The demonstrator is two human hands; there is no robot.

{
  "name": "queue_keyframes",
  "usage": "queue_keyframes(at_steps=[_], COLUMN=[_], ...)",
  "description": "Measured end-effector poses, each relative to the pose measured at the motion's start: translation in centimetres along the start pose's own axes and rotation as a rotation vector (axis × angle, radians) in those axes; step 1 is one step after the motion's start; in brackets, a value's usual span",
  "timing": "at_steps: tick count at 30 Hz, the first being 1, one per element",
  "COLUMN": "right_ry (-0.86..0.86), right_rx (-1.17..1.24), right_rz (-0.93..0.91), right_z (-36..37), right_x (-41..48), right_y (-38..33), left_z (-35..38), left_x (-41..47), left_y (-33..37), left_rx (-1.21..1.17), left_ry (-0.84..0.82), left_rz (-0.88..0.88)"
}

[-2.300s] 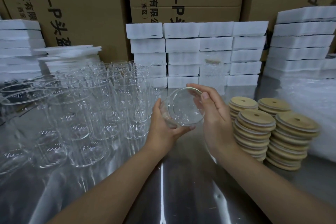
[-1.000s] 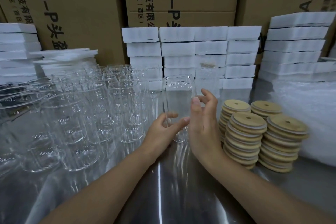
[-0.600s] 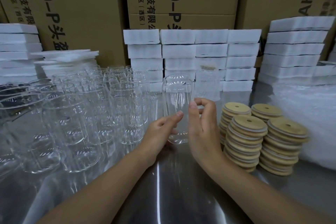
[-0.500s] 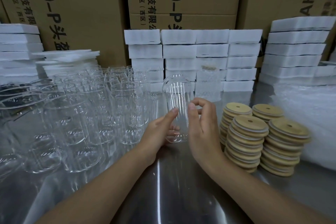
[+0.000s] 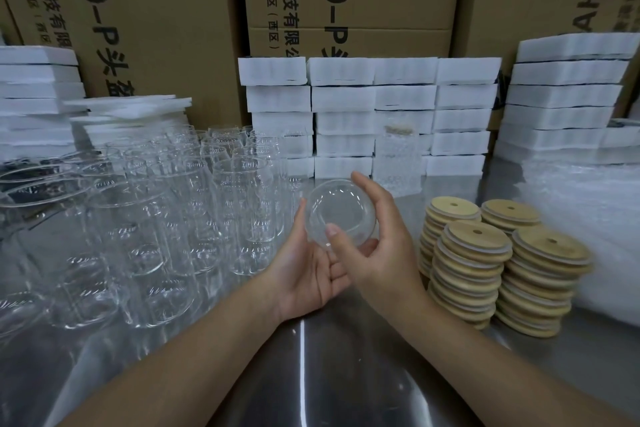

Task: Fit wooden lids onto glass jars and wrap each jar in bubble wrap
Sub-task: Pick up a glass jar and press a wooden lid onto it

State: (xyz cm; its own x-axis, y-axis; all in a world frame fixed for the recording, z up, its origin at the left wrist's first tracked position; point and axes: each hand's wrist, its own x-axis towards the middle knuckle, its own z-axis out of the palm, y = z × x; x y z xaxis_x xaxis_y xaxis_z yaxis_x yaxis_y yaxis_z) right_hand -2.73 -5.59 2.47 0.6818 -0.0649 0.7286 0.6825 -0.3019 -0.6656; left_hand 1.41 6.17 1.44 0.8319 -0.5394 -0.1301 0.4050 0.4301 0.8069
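The glass jar is tipping end-on toward us now, held just above the worktop, where half a second ago it was standing upright. The left hand is cupping it from beneath, and the right hand is curling its grip round the right side, hiding the left fingertips. Lid stacks are sitting to the right.

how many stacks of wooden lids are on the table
4 stacks of round wooden lids: back left, back right, front left, front right; more could hide behind them.
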Motion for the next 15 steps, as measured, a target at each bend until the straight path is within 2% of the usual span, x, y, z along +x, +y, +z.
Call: queue_keyframes(at_steps=[7, 15], right_ry=[0.07, 0.166], right_rx=[-0.001, 0.059], right_rz=[0.028, 0.053], right_z=[-0.02, -0.02], right_x=[-0.03, 0.51], right_y=[-0.22, 0.05], left_z=[0.12, 0.28], left_x=[-0.28, 0.14], left_y=[-0.24, -0.6], left_rx=[0.178, 0.201], left_ry=[-0.09, -0.107], left_rz=[-0.043, -0.01])
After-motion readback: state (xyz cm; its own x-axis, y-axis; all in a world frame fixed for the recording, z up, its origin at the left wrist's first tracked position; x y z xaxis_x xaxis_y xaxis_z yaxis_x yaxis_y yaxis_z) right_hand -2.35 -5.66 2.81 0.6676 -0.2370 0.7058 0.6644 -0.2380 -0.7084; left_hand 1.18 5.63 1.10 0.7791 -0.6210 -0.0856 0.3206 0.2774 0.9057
